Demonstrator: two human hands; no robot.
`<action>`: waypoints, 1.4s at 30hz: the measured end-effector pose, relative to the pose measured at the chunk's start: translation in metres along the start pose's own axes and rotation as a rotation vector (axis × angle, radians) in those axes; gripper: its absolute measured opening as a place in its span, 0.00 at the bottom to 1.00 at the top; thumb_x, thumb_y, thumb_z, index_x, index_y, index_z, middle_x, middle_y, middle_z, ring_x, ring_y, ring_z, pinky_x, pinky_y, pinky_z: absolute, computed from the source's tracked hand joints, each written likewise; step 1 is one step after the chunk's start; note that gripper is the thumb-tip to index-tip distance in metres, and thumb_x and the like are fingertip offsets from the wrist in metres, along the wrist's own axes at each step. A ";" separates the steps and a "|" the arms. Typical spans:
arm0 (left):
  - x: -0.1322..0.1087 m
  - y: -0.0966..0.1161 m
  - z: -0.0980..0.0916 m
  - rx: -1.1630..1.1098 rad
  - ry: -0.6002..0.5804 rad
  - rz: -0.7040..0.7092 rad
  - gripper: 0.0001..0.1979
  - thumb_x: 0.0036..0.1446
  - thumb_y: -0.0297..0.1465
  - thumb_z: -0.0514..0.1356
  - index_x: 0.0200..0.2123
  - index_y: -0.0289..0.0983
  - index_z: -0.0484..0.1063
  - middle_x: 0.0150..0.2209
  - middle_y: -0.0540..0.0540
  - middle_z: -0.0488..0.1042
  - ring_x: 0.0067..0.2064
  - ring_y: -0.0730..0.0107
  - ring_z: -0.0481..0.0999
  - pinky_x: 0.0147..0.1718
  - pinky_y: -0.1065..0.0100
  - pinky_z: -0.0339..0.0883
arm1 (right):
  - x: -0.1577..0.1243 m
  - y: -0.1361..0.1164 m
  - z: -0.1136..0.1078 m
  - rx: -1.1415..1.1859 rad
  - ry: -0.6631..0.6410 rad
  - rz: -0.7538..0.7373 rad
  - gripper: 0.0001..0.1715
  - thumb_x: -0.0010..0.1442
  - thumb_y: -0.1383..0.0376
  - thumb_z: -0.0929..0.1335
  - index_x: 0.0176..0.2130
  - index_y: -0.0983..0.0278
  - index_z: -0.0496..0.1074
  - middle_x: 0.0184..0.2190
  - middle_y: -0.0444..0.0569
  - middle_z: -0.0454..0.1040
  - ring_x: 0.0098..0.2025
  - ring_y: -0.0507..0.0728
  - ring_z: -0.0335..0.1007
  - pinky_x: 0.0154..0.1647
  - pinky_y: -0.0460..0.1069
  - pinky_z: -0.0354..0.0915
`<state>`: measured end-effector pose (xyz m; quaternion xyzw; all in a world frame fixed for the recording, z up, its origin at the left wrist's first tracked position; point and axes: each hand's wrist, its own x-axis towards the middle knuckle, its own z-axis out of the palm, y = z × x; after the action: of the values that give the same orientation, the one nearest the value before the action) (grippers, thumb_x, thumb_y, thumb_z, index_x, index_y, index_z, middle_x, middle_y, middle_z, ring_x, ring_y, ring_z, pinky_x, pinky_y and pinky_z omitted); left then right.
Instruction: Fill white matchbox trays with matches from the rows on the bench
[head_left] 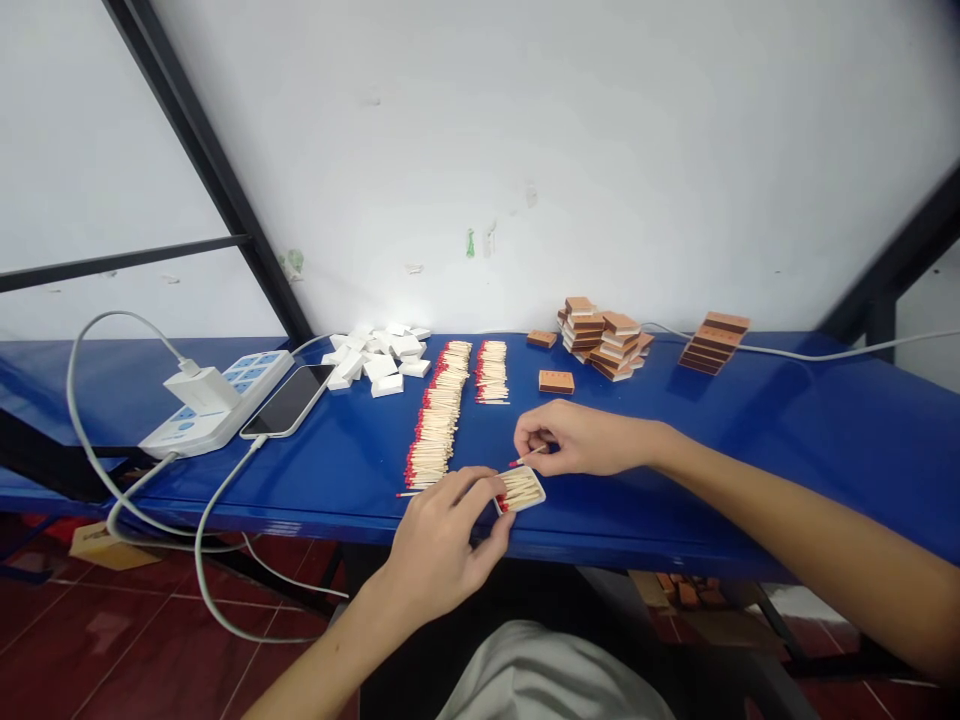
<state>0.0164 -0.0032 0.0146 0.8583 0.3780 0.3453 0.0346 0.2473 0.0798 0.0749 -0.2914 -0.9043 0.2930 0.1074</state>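
Note:
Near the front edge of the blue table, my left hand [454, 535] grips a white matchbox tray [541, 492] by its left end, thumb in front and fingers behind. Matches [519, 489] with red heads lie side by side inside it. Just above the tray's far side, my right hand [574, 440] pinches a single match [529, 456], its red head pointing left. A long row of matches [437, 420] is laid out behind my left hand, heads to the left. Beside it lies a shorter row of matches [492, 373].
White trays [382, 352] are heaped at the back. Stacked brown matchboxes [604, 338], a lone matchbox [556, 382] and a flat group of matchboxes [715, 342] are to the right. A phone [289, 400], a power strip [225, 405] and looping white cables [206, 540] occupy the left.

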 end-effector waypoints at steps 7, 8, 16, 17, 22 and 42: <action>0.000 0.001 0.000 0.009 -0.044 -0.044 0.10 0.64 0.31 0.57 0.49 0.40 0.67 0.45 0.44 0.77 0.44 0.60 0.78 0.43 0.61 0.73 | -0.002 -0.009 0.003 0.111 -0.045 -0.009 0.02 0.56 0.68 0.68 0.32 0.66 0.72 0.22 0.37 0.60 0.24 0.47 0.53 0.24 0.43 0.53; 0.000 0.001 0.000 0.015 -0.046 -0.043 0.11 0.64 0.32 0.57 0.50 0.40 0.67 0.45 0.44 0.77 0.44 0.60 0.78 0.42 0.60 0.73 | -0.002 -0.010 0.005 0.102 -0.042 -0.014 0.02 0.55 0.69 0.68 0.32 0.66 0.72 0.21 0.36 0.60 0.23 0.46 0.53 0.25 0.43 0.53; 0.001 0.001 -0.001 0.025 -0.046 -0.024 0.09 0.65 0.31 0.56 0.49 0.41 0.66 0.43 0.46 0.77 0.42 0.62 0.77 0.40 0.63 0.71 | 0.002 -0.016 0.019 -0.026 0.019 -0.097 0.03 0.55 0.68 0.69 0.33 0.65 0.75 0.19 0.36 0.61 0.20 0.46 0.55 0.26 0.43 0.54; 0.001 0.001 -0.001 0.024 -0.043 -0.022 0.09 0.65 0.31 0.56 0.49 0.41 0.66 0.44 0.46 0.77 0.42 0.62 0.77 0.40 0.63 0.71 | 0.003 -0.016 0.020 -0.051 0.035 -0.100 0.03 0.55 0.68 0.69 0.33 0.65 0.76 0.18 0.36 0.62 0.20 0.46 0.56 0.26 0.43 0.54; 0.001 0.001 -0.001 0.019 -0.041 -0.021 0.10 0.65 0.32 0.56 0.49 0.41 0.65 0.44 0.46 0.77 0.43 0.62 0.77 0.40 0.62 0.71 | 0.002 -0.013 0.021 -0.112 0.072 -0.114 0.04 0.57 0.66 0.69 0.33 0.64 0.75 0.18 0.36 0.62 0.20 0.46 0.58 0.28 0.44 0.55; -0.001 -0.001 0.001 0.001 -0.044 0.006 0.08 0.65 0.31 0.56 0.47 0.40 0.69 0.47 0.45 0.76 0.45 0.62 0.77 0.45 0.61 0.73 | 0.001 -0.002 0.008 -0.037 0.112 0.027 0.13 0.58 0.57 0.71 0.32 0.64 0.72 0.16 0.35 0.59 0.18 0.46 0.53 0.22 0.44 0.52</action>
<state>0.0161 -0.0032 0.0135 0.8669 0.3745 0.3264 0.0413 0.2429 0.0752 0.0696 -0.3218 -0.8980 0.2607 0.1485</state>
